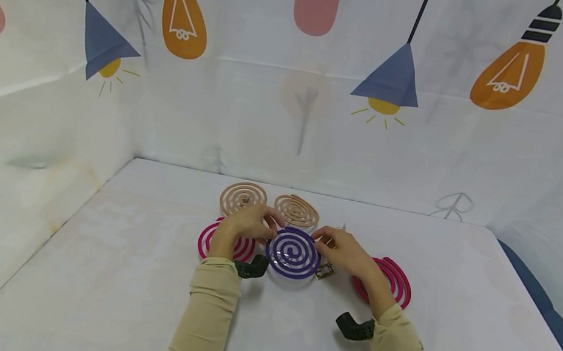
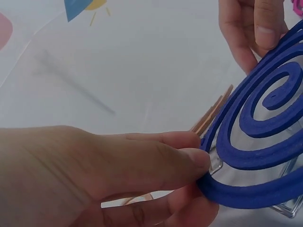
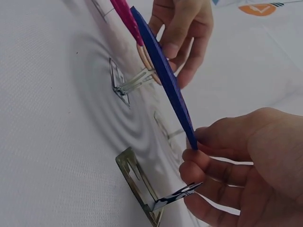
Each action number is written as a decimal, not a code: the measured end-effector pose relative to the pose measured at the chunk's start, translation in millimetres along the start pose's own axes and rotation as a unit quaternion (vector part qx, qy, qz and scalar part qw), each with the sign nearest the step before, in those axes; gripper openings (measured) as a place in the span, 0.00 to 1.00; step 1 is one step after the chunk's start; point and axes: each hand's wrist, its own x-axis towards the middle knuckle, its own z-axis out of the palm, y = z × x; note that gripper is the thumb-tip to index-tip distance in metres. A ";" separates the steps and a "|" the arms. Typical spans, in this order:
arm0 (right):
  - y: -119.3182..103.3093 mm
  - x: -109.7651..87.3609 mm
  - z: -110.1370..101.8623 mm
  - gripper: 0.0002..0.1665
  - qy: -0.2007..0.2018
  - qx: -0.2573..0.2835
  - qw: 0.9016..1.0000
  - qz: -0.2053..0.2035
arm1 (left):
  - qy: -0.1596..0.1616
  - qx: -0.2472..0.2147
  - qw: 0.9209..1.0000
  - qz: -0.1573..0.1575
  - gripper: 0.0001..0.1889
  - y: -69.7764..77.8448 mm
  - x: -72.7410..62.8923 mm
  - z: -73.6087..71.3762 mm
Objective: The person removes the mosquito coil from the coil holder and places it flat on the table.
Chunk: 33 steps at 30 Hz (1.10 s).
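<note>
A blue mosquito coil (image 1: pixel 293 253) is held by its rim between both hands, above the white table. My left hand (image 1: pixel 252 222) pinches its left edge between thumb and fingers, seen closely in the left wrist view. On the opposite edge, my right hand (image 3: pixel 236 165) pinches the rim with thumb and fingertips. Seen edge-on in the right wrist view, the coil tilts over a small metal stand (image 3: pixel 124 89) with an upright prong. Another metal stand (image 3: pixel 139 187) lies just below the right fingers, its bent tab near them.
Two tan coils (image 1: pixel 296 210) are at the back. A pink coil (image 1: pixel 206 240) lies partly behind the left wrist; another pink coil (image 1: pixel 397 280) is partly hidden by the right forearm. Patterned white sheeting (image 1: pixel 256 122) rises behind and left of the table (image 1: pixel 131 287).
</note>
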 end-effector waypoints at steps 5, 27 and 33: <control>-0.9 -0.9 -2.2 0.14 0.013 0.002 1.000 -0.009 | 0.000 -0.004 1.000 0.014 0.19 1.4 0.2 -0.2; 2.6 -4.1 -10.8 0.14 0.044 -0.001 0.999 -0.009 | -0.009 0.010 0.999 0.037 0.21 9.5 2.6 3.4; 2.9 -5.3 -12.5 0.14 0.041 0.002 0.999 -0.004 | -0.010 0.015 0.999 0.037 0.21 9.9 4.5 4.7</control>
